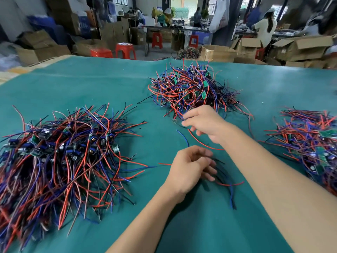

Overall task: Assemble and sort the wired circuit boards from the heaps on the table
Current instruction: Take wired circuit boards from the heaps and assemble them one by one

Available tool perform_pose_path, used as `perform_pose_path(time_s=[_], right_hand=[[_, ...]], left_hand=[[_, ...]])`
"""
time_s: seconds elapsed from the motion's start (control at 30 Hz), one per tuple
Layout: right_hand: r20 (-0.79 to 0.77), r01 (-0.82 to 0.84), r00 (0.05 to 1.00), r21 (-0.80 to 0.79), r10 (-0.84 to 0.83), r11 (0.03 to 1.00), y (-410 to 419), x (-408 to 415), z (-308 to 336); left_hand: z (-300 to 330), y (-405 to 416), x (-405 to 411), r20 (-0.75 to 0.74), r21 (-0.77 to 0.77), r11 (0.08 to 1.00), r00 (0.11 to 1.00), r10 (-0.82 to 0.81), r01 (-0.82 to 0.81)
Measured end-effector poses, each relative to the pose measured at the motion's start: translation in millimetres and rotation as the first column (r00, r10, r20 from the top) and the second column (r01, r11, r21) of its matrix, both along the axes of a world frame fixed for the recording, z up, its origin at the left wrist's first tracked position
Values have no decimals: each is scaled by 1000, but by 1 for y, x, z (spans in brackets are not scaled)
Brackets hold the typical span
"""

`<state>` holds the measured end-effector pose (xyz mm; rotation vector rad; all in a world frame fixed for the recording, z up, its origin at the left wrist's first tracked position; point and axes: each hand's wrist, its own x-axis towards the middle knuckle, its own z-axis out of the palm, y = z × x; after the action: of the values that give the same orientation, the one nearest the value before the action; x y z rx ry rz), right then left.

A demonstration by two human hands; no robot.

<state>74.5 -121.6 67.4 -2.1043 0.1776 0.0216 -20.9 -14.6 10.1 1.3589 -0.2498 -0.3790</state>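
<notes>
Low in the frame's middle, the left hand (189, 170) curls round a few loose wires (225, 181) on the green worktop (109, 84), likely gathering one board's leads. Above it, the right hand (202, 123), fingers blurred, reaches into the centre heap (191, 88). More heaps lie left (60, 154) and right (311, 143); open cardboard boxes (299, 48) stand beyond, contents unseen.

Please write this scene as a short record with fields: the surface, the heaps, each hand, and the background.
surface: green table cover
left heap: wired boards, red, blue and black wires
middle heap: more tangled, farther away
right heap: partly cut by the picture edge
left hand: fingers curled over a small bunch of wires
right hand: reaches the near edge of the middle heap; grip too blurred to tell
background: cardboard boxes, red stools, people at benches
</notes>
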Motion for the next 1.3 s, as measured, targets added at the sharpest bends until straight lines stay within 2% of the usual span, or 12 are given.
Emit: perform_pose_path(time_s=[0.1, 0.23, 0.37, 0.53, 0.6, 0.73, 0.8, 0.9, 1.0, 1.1, 1.2, 1.3], right_hand=[[-23, -34, 999, 236, 40, 971, -26, -32, 2], [-40, -86, 993, 426, 114, 901, -60, -90, -6], [-56, -146, 981, 412, 185, 899, -72, -133, -20], [-81, -250, 952, 359, 297, 899, -73, -133, -27], [-46, -217, 968, 352, 248, 911, -73, -132, -28], [89, 74, 988, 457, -128, 886, -65, -125, -35], [105, 122, 974, 499, -200, 858, -60, -122, -38], [104, 51, 982, 662, -158, 747, -57, -123, -39], [125, -2, 982, 760, -144, 650, -60, -125, -34], [152, -10, 974, 771, -168, 637, -62, -124, -32], [133, -9, 979, 789, -157, 614, -60, -126, -31], [136, 8, 980, 704, -145, 710, -55, -127, -33]], left_hand=[[3, 0, 3, -115, -142, 984, 989, 91, -107], [5, 0, 6, -275, -294, 934, 954, 122, -204], [3, 1, 7, -272, -301, 935, 957, 105, -188], [-1, 2, 7, -166, -157, 983, 984, 71, -97], [0, 5, 7, -146, -147, 988, 989, 26, -47], [4, 8, 4, -76, -84, 989, 989, -124, 118], [4, 9, 3, -44, -62, 979, 979, -198, 195], [6, 11, 3, -25, -19, 963, 963, -270, 270], [5, 11, 2, 0, 23, 969, 969, -246, 246], [1, 9, 2, 21, -32, 988, 988, -151, 152], [0, 10, 3, 54, -71, 980, 981, -185, 188], [2, 11, 0, 87, -53, 957, 956, -279, 284]])
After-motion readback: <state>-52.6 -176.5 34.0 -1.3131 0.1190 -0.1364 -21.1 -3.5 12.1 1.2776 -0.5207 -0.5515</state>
